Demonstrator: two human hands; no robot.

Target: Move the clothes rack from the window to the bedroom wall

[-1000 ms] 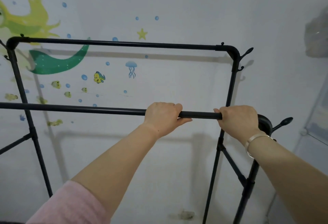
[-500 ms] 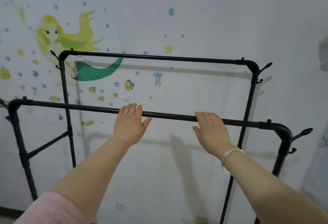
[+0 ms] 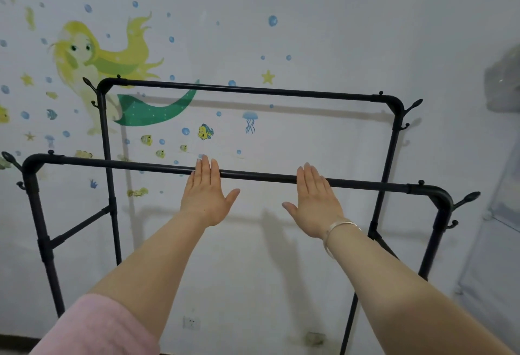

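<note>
A black metal clothes rack [image 3: 264, 177] with two parallel top rails stands in front of a white wall [image 3: 337, 31] covered in mermaid and sea stickers. Its far rail runs close to the wall; the near rail crosses the middle of the view. My left hand [image 3: 206, 197] is flat and open, fingers straight, with the fingertips lying over the near rail. My right hand [image 3: 313, 203], a silver bracelet on its wrist, is flat and open too, fingertips over the same rail further right. Neither hand grips the rail.
Hooks stick out at the rack's corners [image 3: 465, 198]. A wall socket [image 3: 190, 323] sits low on the wall. At the right edge are a pale cabinet or door panel [image 3: 495, 242] and a clear bag-like object [image 3: 503, 84] higher up.
Both hands have gone from gripping the near rail to lying flat and open over it. The view has pulled back and left, so the whole rack shows against the wall.
</note>
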